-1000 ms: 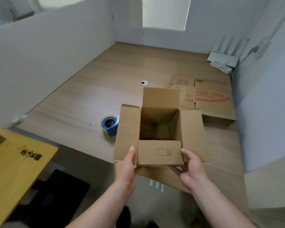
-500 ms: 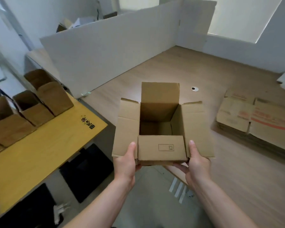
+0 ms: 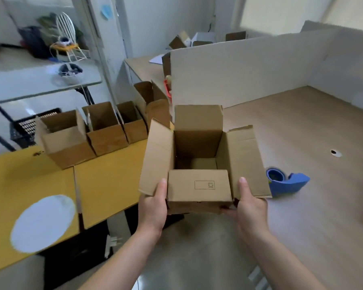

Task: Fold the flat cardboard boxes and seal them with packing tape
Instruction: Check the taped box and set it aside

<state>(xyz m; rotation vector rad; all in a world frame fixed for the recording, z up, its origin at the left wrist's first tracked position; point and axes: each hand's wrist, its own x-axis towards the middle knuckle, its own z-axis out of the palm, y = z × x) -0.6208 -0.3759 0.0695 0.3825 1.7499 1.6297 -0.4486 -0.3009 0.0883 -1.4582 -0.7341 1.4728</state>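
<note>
The person's left grip (image 3: 153, 208) and right grip (image 3: 250, 210) are bare hands, uncovered from fingertips to wrists. The left forearm (image 3: 122, 258) and the right forearm (image 3: 281, 260) are likewise bare all the way down to the lower edge of the view, slim and smooth. The thumbnail (image 3: 242, 180) on the right grip is short, trimmed and rounded at its tip.

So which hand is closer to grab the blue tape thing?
Right, probably. The blue tape dispenser lies on the wooden desk just right of the open cardboard box, beside the right hand. The left hand holds the box's far side.
</note>
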